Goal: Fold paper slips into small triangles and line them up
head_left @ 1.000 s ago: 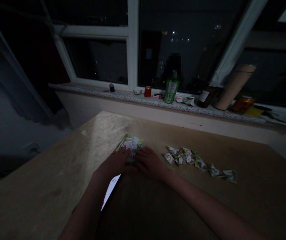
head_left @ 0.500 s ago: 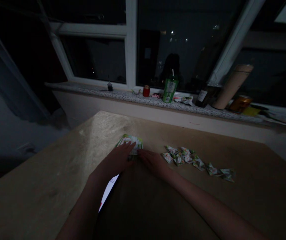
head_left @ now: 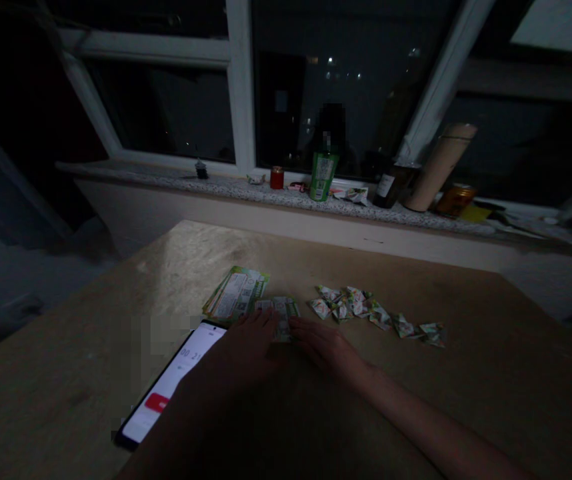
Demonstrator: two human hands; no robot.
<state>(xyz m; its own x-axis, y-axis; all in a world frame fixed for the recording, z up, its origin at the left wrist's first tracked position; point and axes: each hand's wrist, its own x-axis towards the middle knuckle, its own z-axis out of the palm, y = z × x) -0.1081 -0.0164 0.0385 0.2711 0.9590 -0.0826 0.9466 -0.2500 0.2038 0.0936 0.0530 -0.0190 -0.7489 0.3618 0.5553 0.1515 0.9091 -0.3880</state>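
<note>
A printed green-and-white leaflet lies on the table in front of me. Across its left part rests my left hand, fingers stretched out flat, the thumb not clearly visible. My right hand is at the leaflet's right edge with its fingers extended and close together, touching it. Behind and to the left is a slightly fanned stack of similar leaflets. To the right, several folded paper pieces with the same print sit in a loose row. My palms and forearms shade the near side of the leaflet.
A lit phone showing a running timer lies left of my left forearm, partly covered by it. Beyond the table, the window sill carries a red jar, a green cup, a dark bottle and a tan cylinder.
Both hands have come off the stack toward me, bringing one leaflet nearer and to the right. The stack and more of the phone are now uncovered. The view has shifted a little.
</note>
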